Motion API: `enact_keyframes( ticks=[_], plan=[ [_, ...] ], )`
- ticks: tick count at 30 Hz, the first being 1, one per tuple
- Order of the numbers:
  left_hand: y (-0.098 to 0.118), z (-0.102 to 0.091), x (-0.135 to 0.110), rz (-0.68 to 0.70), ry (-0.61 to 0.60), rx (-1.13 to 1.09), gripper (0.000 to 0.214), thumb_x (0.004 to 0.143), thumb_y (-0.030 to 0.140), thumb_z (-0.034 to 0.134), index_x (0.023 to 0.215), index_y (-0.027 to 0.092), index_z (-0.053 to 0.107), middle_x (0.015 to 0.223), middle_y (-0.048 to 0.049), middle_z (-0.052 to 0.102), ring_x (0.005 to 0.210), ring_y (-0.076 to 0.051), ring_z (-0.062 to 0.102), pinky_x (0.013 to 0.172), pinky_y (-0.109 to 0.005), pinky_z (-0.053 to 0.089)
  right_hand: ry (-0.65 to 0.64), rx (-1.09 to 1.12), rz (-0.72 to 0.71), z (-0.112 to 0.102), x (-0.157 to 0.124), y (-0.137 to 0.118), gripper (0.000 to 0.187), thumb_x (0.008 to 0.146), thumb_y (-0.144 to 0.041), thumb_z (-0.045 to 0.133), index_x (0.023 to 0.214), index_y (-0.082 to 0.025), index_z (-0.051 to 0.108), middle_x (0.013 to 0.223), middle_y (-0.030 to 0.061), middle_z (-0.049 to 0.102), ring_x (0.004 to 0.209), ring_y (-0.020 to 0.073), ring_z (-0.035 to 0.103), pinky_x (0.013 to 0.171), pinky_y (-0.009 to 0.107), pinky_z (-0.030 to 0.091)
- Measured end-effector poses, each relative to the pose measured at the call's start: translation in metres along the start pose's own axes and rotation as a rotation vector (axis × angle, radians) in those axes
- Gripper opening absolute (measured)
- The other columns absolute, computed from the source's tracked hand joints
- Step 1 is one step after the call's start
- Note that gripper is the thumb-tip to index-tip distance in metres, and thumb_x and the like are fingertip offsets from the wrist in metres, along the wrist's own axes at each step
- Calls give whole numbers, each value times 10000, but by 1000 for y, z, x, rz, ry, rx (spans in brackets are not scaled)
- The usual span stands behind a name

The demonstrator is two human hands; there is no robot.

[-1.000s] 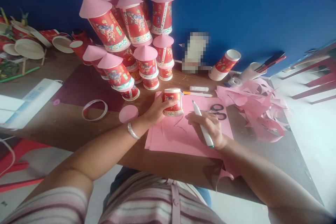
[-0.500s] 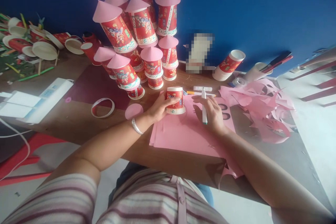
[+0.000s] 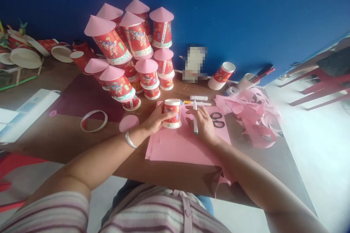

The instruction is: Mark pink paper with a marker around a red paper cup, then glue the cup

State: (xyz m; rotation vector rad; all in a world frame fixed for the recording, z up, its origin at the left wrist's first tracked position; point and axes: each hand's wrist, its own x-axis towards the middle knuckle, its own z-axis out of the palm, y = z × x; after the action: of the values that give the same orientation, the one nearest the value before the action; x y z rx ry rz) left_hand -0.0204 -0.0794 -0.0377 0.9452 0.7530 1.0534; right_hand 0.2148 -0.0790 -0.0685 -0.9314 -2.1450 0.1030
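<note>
My left hand [image 3: 156,119] grips a red printed paper cup [image 3: 172,111], upside down with its wide rim toward a stack of pink paper sheets [image 3: 180,149]. Between the fingers of my right hand [image 3: 205,123] is a white marker pen [image 3: 195,121], just right of the cup. The pen's dark end points toward me. Part of a drawn curve shows on the top sheet between the hands. Black scissor handles [image 3: 218,120] lie on the sheets beside my right hand. A pink paper circle [image 3: 129,123] rests left of the stack.
Several red cup towers with pink cone roofs [image 3: 112,40] stand at the back left. Pink scraps [image 3: 257,116] lie to the right, near a pen cup [image 3: 246,81] and stacked cups [image 3: 222,75]. A glue stick [image 3: 198,98] and a cut ring [image 3: 94,121] lie on the table.
The head view has turned a little to the right and up, so everything appears further left and lower. Both hands keep their hold on the paper cup and the marker pen.
</note>
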Motion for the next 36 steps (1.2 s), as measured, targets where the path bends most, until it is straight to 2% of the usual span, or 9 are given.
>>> enact_keyframes(
  ticks=[5,11,15,20,23,25,29,32,36],
  plan=[
    [-4,-4,2,-37,16,21,610,715,479,991,1150,168,697,897,-20,695,791,-173,639,740,-318,531,-24,9,37,3,-3,3,269,1011,-128,608,1250,-246,650,1313,126,798,1122,313,741,923,477,613],
    [-8,-5,6,-40,19,-11,588,706,448,999,1107,159,680,906,-25,712,789,-167,658,737,-295,514,23,-55,79,3,-4,6,356,1007,-115,588,1330,-260,624,1202,97,803,1080,306,730,915,474,625],
    [-9,-4,7,-35,33,-41,633,680,459,1007,1139,161,689,923,-29,721,806,-182,669,770,-329,543,40,-112,31,6,-4,8,263,998,-116,586,1212,-254,654,1228,111,796,1024,296,724,873,463,620],
    [-8,-4,6,-1,4,-34,607,677,481,1006,1099,160,711,912,-24,715,821,-177,665,777,-320,533,56,-125,13,8,-5,7,244,1003,-141,597,1206,-241,688,1114,112,799,1031,301,727,863,457,643],
    [-6,-2,5,16,31,-55,646,669,458,1012,1173,184,714,968,-18,725,848,-176,670,797,-320,535,39,-128,-3,5,-4,6,271,1010,-145,594,1242,-241,698,1112,105,807,1040,286,744,909,455,659],
    [-5,0,4,28,17,-64,564,701,448,999,1110,178,720,940,-13,714,824,-161,656,772,-301,519,32,-129,-20,2,-3,8,272,1012,-136,574,1228,-241,701,1087,97,811,1012,272,753,885,430,663],
    [-5,1,1,28,-46,-89,431,757,453,969,920,156,702,827,-10,683,756,-144,637,718,-278,496,35,-135,-25,-4,0,16,295,1009,-109,531,1220,-233,695,1022,84,798,895,244,740,739,352,628],
    [-9,1,1,-19,-40,-103,458,770,453,958,1058,166,747,921,-38,745,833,-185,701,756,-305,542,28,-126,-17,-6,5,24,310,1002,-103,530,1231,-228,696,972,82,788,864,253,728,714,349,612],
    [-10,1,2,-42,-15,-128,521,764,461,953,1155,168,774,1036,-84,803,928,-242,762,834,-362,604,35,-91,7,-11,11,27,206,1040,-184,569,1202,-225,690,987,97,799,872,267,743,733,362,612]
  ],
)
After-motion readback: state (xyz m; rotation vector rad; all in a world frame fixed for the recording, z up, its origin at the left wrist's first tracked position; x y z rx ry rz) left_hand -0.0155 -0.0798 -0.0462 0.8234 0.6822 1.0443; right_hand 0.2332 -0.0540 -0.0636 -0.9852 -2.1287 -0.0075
